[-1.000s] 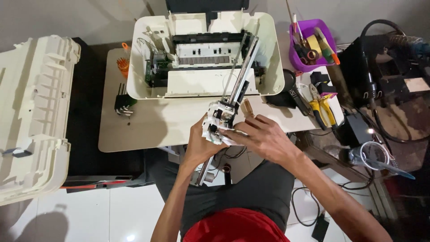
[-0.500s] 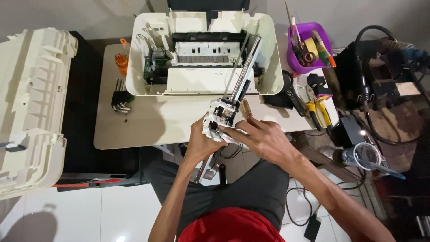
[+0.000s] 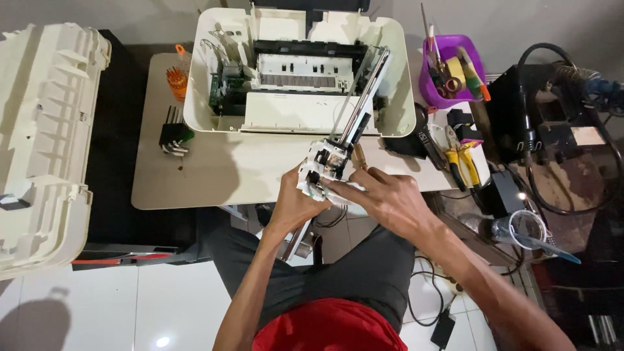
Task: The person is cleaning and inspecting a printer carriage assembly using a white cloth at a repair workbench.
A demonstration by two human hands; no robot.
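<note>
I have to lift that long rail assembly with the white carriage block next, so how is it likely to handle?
The rail assembly looks stiff: straight metal rods. Probably end-heavy, since the white carriage block sits at the near end, where the left hand and right hand grip it. The far end leans on the open printer base, so it may swing or snag.

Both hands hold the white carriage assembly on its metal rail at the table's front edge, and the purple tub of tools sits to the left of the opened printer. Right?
Not quite. In the head view the purple tub sits to the right of the opened printer, not the left. The rest stands: left hand and right hand hold the white carriage assembly on its metal rail.
</note>
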